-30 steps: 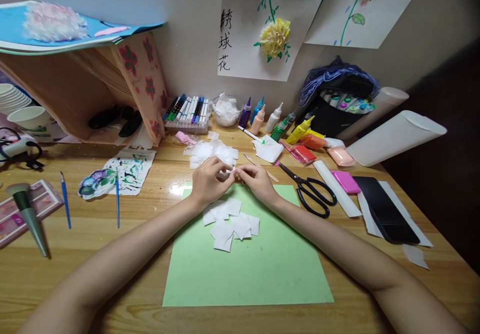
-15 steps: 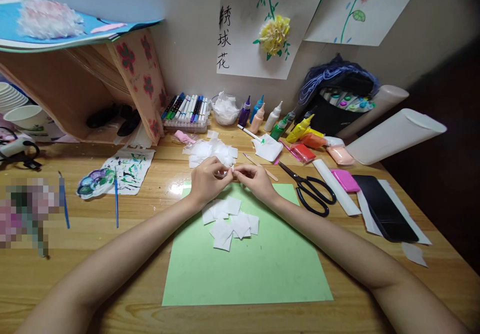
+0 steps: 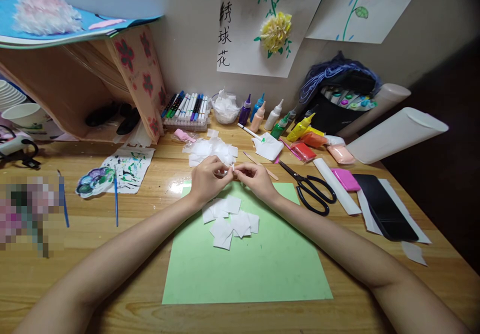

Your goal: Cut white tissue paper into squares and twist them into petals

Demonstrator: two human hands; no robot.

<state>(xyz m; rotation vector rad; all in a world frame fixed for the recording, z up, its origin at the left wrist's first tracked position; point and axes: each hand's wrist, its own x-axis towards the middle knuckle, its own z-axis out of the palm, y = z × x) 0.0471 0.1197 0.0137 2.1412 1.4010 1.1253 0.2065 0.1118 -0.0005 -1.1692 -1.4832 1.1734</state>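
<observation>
My left hand (image 3: 210,178) and my right hand (image 3: 257,178) meet over the far edge of a green sheet of paper (image 3: 247,274). Between their pinched fingertips is a small piece of white tissue paper (image 3: 233,168), mostly hidden by the fingers. Several white tissue squares (image 3: 225,224) lie loosely overlapped on the green sheet, just below the hands. Behind my left hand spreads a larger pile of white tissue pieces (image 3: 212,150). A thin wooden stick (image 3: 260,165) lies behind my right hand.
Black-handled scissors (image 3: 311,189) and a dark phone (image 3: 386,206) lie to the right. Paint bottles (image 3: 275,116), a bowl of white tissue (image 3: 225,109) and a marker box (image 3: 186,119) stand along the wall. Blue paintbrushes (image 3: 116,199) and a painted sheet (image 3: 133,166) lie left.
Both hands keep nearly the same place and pinch on the tissue piece, with only a slight shift of the fingers. The whole view has tipped a little.
</observation>
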